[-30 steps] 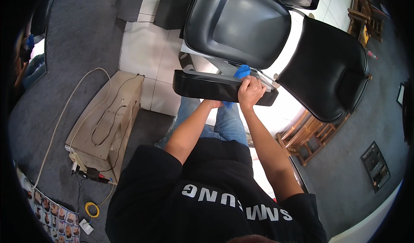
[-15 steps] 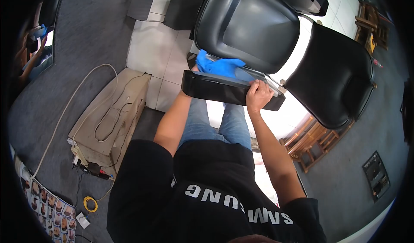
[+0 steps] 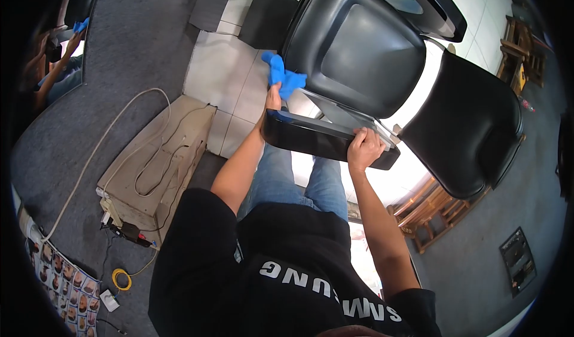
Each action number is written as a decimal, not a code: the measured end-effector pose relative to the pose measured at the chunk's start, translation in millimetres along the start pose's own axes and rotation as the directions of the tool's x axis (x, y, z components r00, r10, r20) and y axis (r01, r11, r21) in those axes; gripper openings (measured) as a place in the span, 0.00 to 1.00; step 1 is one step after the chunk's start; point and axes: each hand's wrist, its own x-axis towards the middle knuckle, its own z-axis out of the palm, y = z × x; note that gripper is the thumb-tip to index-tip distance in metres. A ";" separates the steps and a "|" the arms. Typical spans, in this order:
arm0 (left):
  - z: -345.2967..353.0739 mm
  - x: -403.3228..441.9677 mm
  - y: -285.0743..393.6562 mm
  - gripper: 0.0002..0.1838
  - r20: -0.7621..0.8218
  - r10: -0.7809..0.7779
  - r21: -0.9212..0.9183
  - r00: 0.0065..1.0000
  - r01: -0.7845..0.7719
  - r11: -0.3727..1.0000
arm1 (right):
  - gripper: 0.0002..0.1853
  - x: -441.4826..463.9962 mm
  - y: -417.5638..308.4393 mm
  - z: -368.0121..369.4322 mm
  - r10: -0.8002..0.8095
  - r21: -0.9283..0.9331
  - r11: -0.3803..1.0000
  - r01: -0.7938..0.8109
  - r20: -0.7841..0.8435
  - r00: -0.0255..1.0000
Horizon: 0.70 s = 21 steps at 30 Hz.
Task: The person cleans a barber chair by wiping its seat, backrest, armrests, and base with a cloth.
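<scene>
Rm: pale tiled floor [image 3: 218,62] seen ahead of both hands, w/ gray surface [image 3: 140,44] off to L. Low box [image 3: 161,169] w/ cables on it, L of L hand. Mirror [image 3: 60,50] farther L; blue cloth and arms reflected in it.

L hand [image 3: 273,98]: closed on blue cloth [image 3: 286,80], which is bunched and spilling past fingers; grip partly hidden by it. Cloth held just past L end of near armrest [image 3: 311,135], by front corner of seat [image 3: 371,56]; cloth-to-seat contact can't be told.

R hand [image 3: 366,148]: clamped over R end of same armrest, fingers curled over top edge. Armrest lies btwn hands, running from L forearm to R hand.

Outward: seat directly ahead of hands; backrest [image 3: 466,122] to R, beyond R hand; far armrest [image 3: 433,8] across seat. Wooden bench [image 3: 427,211] R of R forearm, nr backrest.

Handling (judged): armrest best kept steady by R hand, pressure matched to L side. Cloth best folded into flat pad, loose tails tucked under palm, so edges aren't snagged in gap btwn armrest and seat. Flat, even strokes advised on glossy face; lighter touch at rounded end, where cloth may slip off. Bare fingertips best kept off cleaned parts, else smudges likely.
</scene>
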 end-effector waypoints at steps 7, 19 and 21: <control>-47.6 -48.8 -22.5 0.34 0.620 -0.165 -0.783 0.767 0.618 -0.073 | 0.16 1.6 -1.1 -1.2 -0.013 -0.014 1.000 0.013 0.002 1.000; -32.6 217.9 84.3 0.35 0.063 -0.398 -0.616 0.915 0.349 0.706 | 0.16 3.3 -3.8 -4.4 -0.004 -0.013 1.000 0.004 0.031 1.000; -1.4 250.8 124.2 0.36 0.100 -0.390 -0.386 0.915 0.397 0.833 | 0.16 3.7 -3.4 -4.1 -0.009 -0.017 1.000 0.009 0.035 0.999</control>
